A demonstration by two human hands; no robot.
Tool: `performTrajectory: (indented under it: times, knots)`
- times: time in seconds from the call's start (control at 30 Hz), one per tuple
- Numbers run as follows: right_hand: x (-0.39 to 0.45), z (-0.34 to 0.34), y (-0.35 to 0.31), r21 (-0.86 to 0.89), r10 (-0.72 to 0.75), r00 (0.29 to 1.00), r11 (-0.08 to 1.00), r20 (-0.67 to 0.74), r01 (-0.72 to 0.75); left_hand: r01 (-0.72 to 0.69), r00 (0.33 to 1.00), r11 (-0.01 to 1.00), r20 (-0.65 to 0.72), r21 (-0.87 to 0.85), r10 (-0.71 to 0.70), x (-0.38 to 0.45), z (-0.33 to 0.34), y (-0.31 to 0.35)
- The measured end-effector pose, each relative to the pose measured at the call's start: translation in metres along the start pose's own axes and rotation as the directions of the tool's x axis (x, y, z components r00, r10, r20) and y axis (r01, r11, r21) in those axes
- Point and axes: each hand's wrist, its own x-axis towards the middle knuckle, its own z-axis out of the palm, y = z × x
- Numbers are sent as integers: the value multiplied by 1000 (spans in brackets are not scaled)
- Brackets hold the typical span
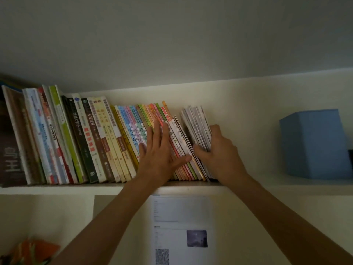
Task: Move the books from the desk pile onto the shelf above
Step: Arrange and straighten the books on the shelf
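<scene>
On the shelf (248,185), both hands worked at the row of books (107,138).

The left hand (159,152) lay flat on the thin spines, fingers (162,131) straight and spread, leaning them left. Just right of its thumb, the right hand (217,148) gripped a bundle (196,123), fingers curled round it. A blue box (313,144) stood well right.

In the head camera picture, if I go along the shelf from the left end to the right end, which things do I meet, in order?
Row of leaning books → left hand, flat against the thin colourful books → bundle of thin booklets gripped by the right hand → bare stretch of shelf → blue box.
</scene>
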Motion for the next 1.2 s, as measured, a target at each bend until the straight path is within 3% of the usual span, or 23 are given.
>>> performTrajectory:
  times: [0.2, 0.33, 0.43, 0.53, 0.57, 0.63, 0.73, 0.83, 1.0, 1.1, 1.2]
  knots:
    - [4, -3, 11, -64, -14, 975, 998, 223, 29, -42, 992, 999, -122, 0, 42, -6, -6, -5]
    - [6, 3, 11, -82, 68, 974, 995, 217, -52, -138, 973, 987, -200, -81, 119, -26, -27, -22]
    - [-3, 13, -1, -207, 84, 995, 976, 59, -70, -104, 981, 991, -171, -87, 88, -49, -46, -45]
    - [-14, 29, -36, -360, -199, 958, 926, -206, 115, -99, 981, 988, -181, -119, 76, -62, -74, -80]
    - [-17, 37, -56, -344, -291, 926, 918, -242, 198, -86, 980, 987, -192, -138, 58, -65, -84, -95]
    - [-23, 61, -98, -232, -354, 917, 922, -183, 310, -52, 979, 986, -204, -161, 18, -72, -102, -122]
    - [-36, 112, -156, 11, -342, 939, 940, 20, 342, -23, 980, 985, -197, -169, -11, -81, -120, -162]
    - [-38, 157, -200, 91, -385, 923, 919, -1, 383, -35, 981, 989, -195, -146, 6, -89, -142, -204]
    - [-33, 218, -248, 74, -306, 951, 949, -38, 308, -95, 973, 989, -220, -114, 68, -97, -178, -286]
    - [-25, 243, -269, 14, -241, 966, 970, -94, 243, -22, 975, 980, -220, -196, -22, -93, -183, -321]
    - [-16, 261, -289, -102, -196, 980, 976, -47, 190, 70, 971, 962, -204, -265, -127, -79, -177, -337]
